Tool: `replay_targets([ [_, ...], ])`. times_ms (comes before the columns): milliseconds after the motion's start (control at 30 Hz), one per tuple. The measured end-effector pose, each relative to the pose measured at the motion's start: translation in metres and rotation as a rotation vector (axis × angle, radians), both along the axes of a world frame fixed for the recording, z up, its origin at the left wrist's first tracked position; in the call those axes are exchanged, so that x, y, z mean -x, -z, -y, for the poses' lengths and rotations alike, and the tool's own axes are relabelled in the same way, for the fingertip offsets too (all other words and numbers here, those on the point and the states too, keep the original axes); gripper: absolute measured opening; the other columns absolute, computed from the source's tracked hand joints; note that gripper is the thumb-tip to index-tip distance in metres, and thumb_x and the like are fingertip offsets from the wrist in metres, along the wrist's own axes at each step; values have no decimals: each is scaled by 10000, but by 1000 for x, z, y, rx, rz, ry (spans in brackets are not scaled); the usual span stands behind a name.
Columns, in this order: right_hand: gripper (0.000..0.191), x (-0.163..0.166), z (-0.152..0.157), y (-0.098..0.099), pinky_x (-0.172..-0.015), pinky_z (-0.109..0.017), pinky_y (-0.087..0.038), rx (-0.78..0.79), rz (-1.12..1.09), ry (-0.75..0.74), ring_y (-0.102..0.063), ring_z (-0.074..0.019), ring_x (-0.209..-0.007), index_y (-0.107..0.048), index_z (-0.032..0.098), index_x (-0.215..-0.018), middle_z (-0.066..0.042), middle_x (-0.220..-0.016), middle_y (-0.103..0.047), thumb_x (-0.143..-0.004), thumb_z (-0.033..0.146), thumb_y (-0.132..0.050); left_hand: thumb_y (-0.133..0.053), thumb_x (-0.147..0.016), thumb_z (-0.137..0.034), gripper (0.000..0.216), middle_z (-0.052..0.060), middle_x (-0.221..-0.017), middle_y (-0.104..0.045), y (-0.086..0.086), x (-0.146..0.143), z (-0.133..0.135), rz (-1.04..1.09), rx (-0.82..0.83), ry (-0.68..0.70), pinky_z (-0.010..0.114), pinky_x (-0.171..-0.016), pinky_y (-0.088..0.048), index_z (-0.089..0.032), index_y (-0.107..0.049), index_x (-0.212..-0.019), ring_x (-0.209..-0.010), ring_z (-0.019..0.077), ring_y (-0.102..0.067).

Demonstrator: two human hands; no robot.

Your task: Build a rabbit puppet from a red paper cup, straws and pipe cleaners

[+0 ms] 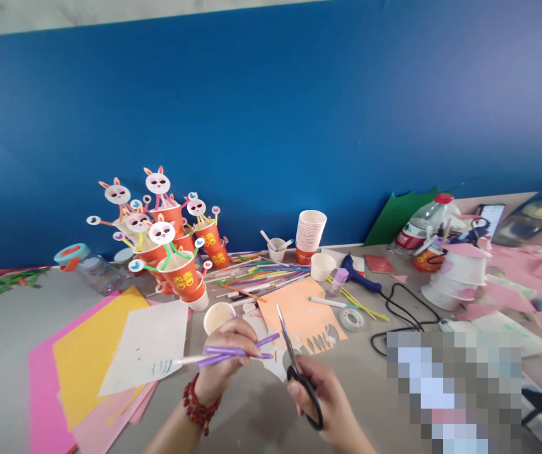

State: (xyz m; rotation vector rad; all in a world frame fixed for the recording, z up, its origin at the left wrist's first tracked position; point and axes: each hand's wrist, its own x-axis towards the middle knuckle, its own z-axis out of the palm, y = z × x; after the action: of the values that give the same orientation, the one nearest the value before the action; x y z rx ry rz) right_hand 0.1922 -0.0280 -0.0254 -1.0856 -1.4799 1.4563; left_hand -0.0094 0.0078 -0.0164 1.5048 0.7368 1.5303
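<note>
My left hand (224, 372), with a red bead bracelet (200, 403) at the wrist, is closed around several purple straws (214, 360) and a pale whitish stick. The straw ends stick out on both sides of the fingers. Scissors (290, 337) with black handles are in my right hand (325, 394), their blades pointing up and away, just right of the straw ends. Below and behind the hands lie an orange paper sheet (287, 309) with a cut, ragged edge and white paper scraps (275, 366). A paper cup (218, 317) stands just beyond my left hand.
Red paper cups (182, 277) with rabbit faces stand at back left, near a bottle (96, 271). Coloured sheets (44, 378) lie left. Loose straws (256, 272), stacked cups (312, 233), tape (351, 319) and a blue glue gun (358, 275) with its cord are beyond; pink paper (512, 293) covers the right.
</note>
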Motion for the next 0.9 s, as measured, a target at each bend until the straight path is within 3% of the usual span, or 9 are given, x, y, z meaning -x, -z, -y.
replay_targets([
  [100, 590, -5, -7, 6, -475, -234, -249, 3, 134, 27, -337, -103, -482, -333, 229, -603, 58, -518, -343, -751, 772, -510, -820, -700, -432, 241, 44, -736, -616, 5, -5, -3, 168, 152, -3, 210, -489, -383, -197, -771, -679, -612, 132, -527],
  [233, 459, -26, -12, 11, -495, -230, -274, -74, 500, 103, -375, -123, -517, -430, 216, -641, 51, -559, -386, -771, 625, -594, -784, -725, -487, 306, -8, -709, -576, 8, -15, -7, 358, 361, -35, 163, -395, -209, -185, -740, -753, -416, 15, -297],
  [333, 355, -46, -8, 13, -512, -241, -329, -128, 819, 160, -505, -165, -536, -521, 224, -724, 20, -596, -539, -802, 561, -600, -761, -759, -478, 314, -43, -600, -506, 5, -21, -7, 384, 443, -38, 160, -398, -191, -168, -720, -794, -403, 12, -244],
  [433, 323, -61, 0, 19, -522, -257, -351, -164, 1049, 155, -623, -213, -583, -543, 237, -720, -11, -657, -652, -843, 534, -564, -808, -695, -497, 386, -59, -536, -441, -1, -27, -3, 365, 599, -7, 162, -411, -181, -136, -699, -774, -429, 27, -282],
  [533, 307, -68, 6, 27, -519, -271, -350, -153, 1210, 153, -696, -262, -646, -554, 236, -702, -37, -709, -714, -856, 501, -565, -818, -654, -543, 452, -44, -534, -462, -4, -36, 4, 228, 715, 75, 172, -427, -190, -122, -688, -756, -459, 47, -346],
  [700, 215, -71, 8, 41, -525, -279, -367, -161, 1291, 111, -736, -293, -687, -580, 232, -811, -52, -734, -749, -876, 436, -572, -715, -778, -537, 426, -16, -575, -495, -5, -46, 15, -117, 593, 265, 206, -492, -277, -113, -688, -740, -520, 78, -392],
  [800, 215, -71, 7, 45, -508, -272, -363, -206, 1293, 110, -732, -286, -656, -566, 228, -931, -41, -707, -737, -853, 425, -605, -672, -845, -459, 374, -14, -607, -474, -7, -39, 21, -286, 449, 257, 217, -545, -301, -115, -659, -697, -578, 92, -395],
  [900, 186, -69, 7, 46, -499, -255, -355, -318, 1255, 118, -722, -242, -669, -535, 237, -927, -42, -855, -728, -836, 379, -613, -630, -881, -445, 375, -13, -621, -460, -10, -23, 27, -349, 397, 206, 218, -554, -305, -116, -648, -701, -592, 98, -393],
])
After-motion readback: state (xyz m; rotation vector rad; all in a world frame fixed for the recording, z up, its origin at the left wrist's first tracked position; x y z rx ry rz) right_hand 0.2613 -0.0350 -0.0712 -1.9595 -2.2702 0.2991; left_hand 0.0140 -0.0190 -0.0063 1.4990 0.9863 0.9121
